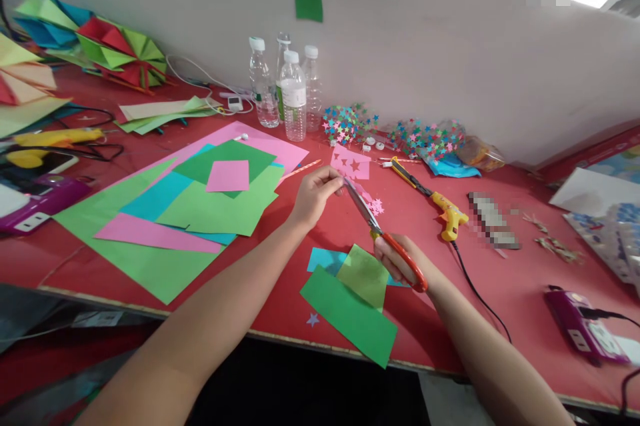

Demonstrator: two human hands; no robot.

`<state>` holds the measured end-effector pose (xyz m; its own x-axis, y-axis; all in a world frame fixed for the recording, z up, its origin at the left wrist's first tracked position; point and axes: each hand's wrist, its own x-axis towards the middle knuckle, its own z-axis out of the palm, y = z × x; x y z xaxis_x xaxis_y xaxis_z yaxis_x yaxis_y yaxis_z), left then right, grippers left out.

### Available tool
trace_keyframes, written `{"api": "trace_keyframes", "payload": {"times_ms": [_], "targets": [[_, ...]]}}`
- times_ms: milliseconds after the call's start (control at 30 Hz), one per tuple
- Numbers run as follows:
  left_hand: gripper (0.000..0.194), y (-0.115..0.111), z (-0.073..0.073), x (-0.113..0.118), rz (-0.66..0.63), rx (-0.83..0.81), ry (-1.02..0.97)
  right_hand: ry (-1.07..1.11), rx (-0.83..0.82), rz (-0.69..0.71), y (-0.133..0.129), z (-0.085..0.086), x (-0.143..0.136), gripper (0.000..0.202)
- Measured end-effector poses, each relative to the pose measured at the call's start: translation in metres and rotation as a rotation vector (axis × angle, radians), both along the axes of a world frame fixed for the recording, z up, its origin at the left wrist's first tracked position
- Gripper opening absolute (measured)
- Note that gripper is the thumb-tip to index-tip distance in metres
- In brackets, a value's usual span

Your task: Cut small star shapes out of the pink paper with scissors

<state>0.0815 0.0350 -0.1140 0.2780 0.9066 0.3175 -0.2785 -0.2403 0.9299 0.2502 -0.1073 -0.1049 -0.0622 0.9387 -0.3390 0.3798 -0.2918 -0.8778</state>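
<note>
My right hand [393, 259] grips a pair of scissors [364, 207] by its red handles, blades slanting up to the left. At the blade tips, my left hand [316, 191] is closed in a pinch; whatever sits between its fingertips is too small to make out. Small pink paper stars [376, 207] lie on the red table [280, 266] just behind the blades. Beyond them is a pink sheet [350, 163] with star-shaped holes. Below my hands, a green paper piece [350, 316] partly covers an olive-green piece [364, 273] and blue paper [323, 259].
Stacked coloured sheets [165, 266] spread on the left. Several plastic bottles [294, 103] stand by the wall, beside star-filled clear bags [427, 139]. A yellow glue gun [450, 213] with a trailing cord lies right, near a purple power strip [583, 326]. Folded paper wheels [123, 49] stand back left.
</note>
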Motion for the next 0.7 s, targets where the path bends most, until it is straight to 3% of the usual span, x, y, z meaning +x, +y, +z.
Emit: {"api": "trace_keyframes", "payload": {"times_ms": [233, 567, 700], "targets": [[0.011, -0.006, -0.003, 0.006, 0.040, -0.047, -0.060, 0.097, 0.016, 0.007, -0.004, -0.006, -0.003, 0.054], [0.016, -0.012, -0.003, 0.007, 0.020, -0.023, 0.010, 0.098, 0.024, -0.003, -0.005, -0.005, -0.004, 0.055], [0.012, -0.009, -0.006, 0.006, 0.096, 0.026, 0.011, 0.076, 0.029, -0.001, -0.004, -0.006, -0.004, 0.055]]}}
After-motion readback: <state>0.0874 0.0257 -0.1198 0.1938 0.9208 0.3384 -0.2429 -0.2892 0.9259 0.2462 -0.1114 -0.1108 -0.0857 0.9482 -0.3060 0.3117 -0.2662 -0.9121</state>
